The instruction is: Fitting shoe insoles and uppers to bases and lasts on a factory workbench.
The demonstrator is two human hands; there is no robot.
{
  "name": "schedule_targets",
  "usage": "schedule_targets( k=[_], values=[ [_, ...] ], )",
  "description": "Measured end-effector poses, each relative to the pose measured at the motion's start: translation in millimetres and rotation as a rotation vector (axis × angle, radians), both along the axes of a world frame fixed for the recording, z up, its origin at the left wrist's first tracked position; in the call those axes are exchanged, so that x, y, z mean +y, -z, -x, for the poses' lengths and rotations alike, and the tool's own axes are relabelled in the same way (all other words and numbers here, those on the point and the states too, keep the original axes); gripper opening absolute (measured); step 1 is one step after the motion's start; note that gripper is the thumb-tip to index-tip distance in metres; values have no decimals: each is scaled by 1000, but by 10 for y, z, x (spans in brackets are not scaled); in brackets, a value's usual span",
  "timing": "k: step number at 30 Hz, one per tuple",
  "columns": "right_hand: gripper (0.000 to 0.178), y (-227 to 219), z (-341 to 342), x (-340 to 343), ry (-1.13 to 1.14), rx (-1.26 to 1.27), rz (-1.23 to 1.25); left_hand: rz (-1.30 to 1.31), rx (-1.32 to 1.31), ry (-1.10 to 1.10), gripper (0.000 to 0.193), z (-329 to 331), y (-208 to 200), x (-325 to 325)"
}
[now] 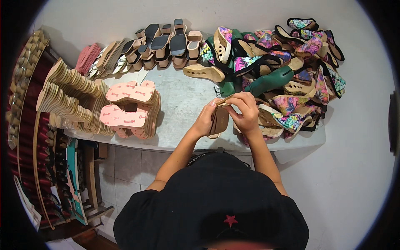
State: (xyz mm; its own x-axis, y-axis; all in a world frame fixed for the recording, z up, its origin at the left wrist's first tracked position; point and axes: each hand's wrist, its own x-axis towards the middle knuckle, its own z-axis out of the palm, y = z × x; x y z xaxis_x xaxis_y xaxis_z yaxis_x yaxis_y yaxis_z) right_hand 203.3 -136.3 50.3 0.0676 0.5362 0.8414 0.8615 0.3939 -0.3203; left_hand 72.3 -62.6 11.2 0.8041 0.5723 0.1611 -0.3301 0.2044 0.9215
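Close in front of my body, both hands hold a brown insole [221, 121] with a pale layer showing along its edge. My left hand [204, 119] grips its left side, fingers closed. At the top end, my right hand [245, 111] pinches the edge between thumb and fingers. The palms hide part of the piece, so I cannot tell whether it is one layer or several. Just right of my hands lies a pile of floral-patterned wedge shoes [287, 104] with green shoe lasts [271, 81] among them. A loose beige sole [204, 73] rests beyond my hands.
The pale table [177, 98] meets the wall at the back. Pink-printed insoles [123, 116] stand stacked at left, beside tall rows of beige soles [62, 98]. Heeled soles with black undersides [160, 42] line the back. A rack [52, 166] stands at the far left.
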Motion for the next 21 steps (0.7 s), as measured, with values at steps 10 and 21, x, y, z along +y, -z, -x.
schedule_targets(
  k=[10,21],
  values=[
    [27,-90,-203,-119,-64,13,88,-309,28,-143,51,-124,-89,-155],
    [27,-32,-318,-192,-75,-69,34,-532,166,-217,52,-164,-304,-274]
  ],
)
